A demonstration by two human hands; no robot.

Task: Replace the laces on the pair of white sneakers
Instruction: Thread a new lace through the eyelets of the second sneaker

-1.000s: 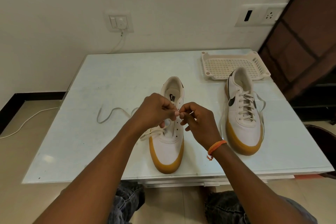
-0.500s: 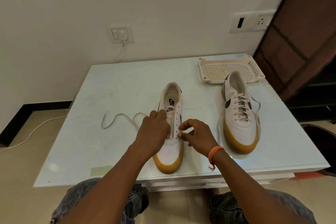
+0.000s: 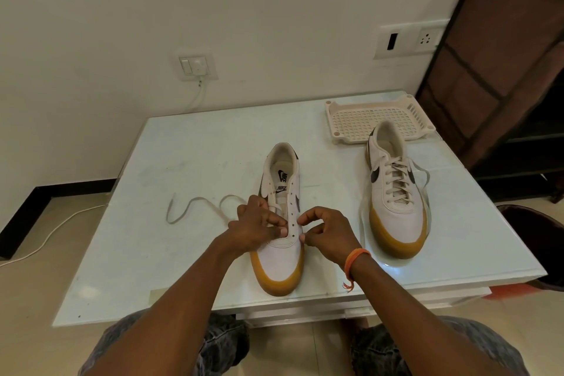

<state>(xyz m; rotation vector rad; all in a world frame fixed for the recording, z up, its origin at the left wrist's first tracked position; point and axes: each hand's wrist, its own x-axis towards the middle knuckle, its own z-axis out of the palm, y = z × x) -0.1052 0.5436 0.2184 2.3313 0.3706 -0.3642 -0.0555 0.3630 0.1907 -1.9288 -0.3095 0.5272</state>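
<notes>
- My left hand (image 3: pixel 256 227) pinches the flat lace (image 3: pixel 195 203) at the smooth white sneaker (image 3: pixel 282 223), mid-table (image 3: pixel 183 162).
- My right hand (image 3: pixel 328 233), fingers curled, hides its pinch; I can't tell.

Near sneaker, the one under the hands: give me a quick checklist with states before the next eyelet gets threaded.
1. Near sneaker flat on the table: ok.
2. Eyelets on its right flap visible and empty: ok.
3. Left hand grip on the lace at the lowest eyelets: cannot tell, fingers hide it.
4. Right hand pinching a lace end: cannot tell.
5. Loose lace trailing left, free of snags: ok.
6. Far sneaker laced and out of the way: ok.
</notes>
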